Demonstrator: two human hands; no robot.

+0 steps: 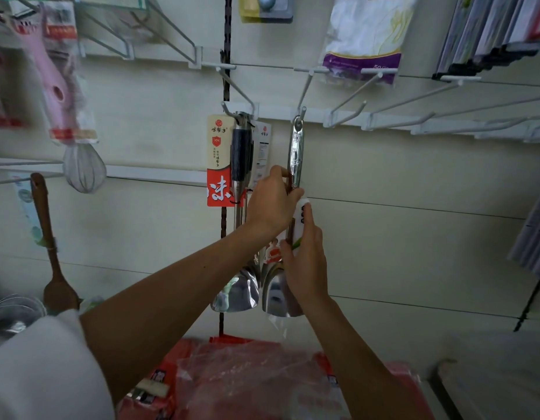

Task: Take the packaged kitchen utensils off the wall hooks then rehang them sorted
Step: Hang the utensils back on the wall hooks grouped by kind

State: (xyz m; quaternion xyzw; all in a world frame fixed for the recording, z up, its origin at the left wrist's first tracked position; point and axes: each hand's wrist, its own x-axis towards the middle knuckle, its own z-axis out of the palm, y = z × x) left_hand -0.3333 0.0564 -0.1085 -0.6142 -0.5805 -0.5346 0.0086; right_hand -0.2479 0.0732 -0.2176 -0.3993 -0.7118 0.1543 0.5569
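Note:
A steel spatula (296, 153) hangs by its handle from a white wall hook (302, 112). My left hand (270, 201) grips its handle from the left, just below the shiny upper part. My right hand (306, 262) holds the lower handle and its white label card (302, 216). The spatula's blade (276, 294) shows beside my right wrist. On the hook to the left hang dark-handled steel spatulas (241, 153) with a red and cream card (217, 165); one blade (237, 294) is visible below.
Several empty white hooks (353, 112) run to the right along the rail. A wooden spoon (50, 244), a whisk (84, 169) and a pink-handled utensil (55, 83) hang at left. Red packaged goods (247, 380) lie below. Packets (365, 37) hang above.

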